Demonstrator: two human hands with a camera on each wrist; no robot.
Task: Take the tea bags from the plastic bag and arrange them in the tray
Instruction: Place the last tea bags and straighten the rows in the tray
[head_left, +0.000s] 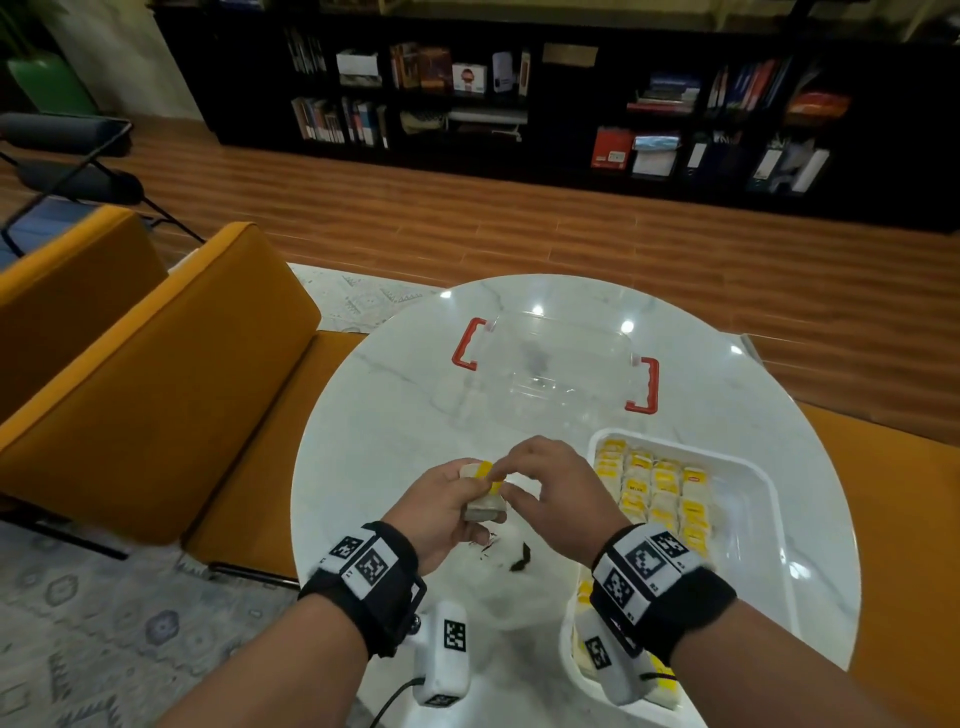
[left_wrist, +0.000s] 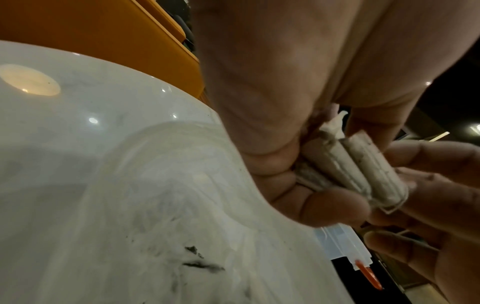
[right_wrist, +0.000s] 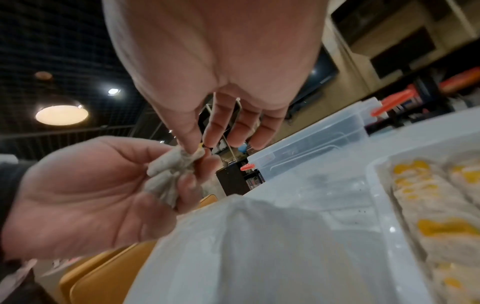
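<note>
Peeling one tea bag off the bunch, above the bench's near edge.

The tray (head_left: 769, 483) at the bench's (head_left: 374, 395) right edge is part filled; the plastic bag (head_left: 498, 577) lies beside it. My left hand (head_left: 441, 506) grips the tea bags (head_left: 485, 501); my right hand (head_left: 550, 486) pinches the top one. Next, I think: separate it cleanly and lay it in the tray's bare right side.

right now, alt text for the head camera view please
The left hand holds a small stack of tea bags while the right hand pinches the top one, above a round white table; a tray of tea bags sits right.
</note>
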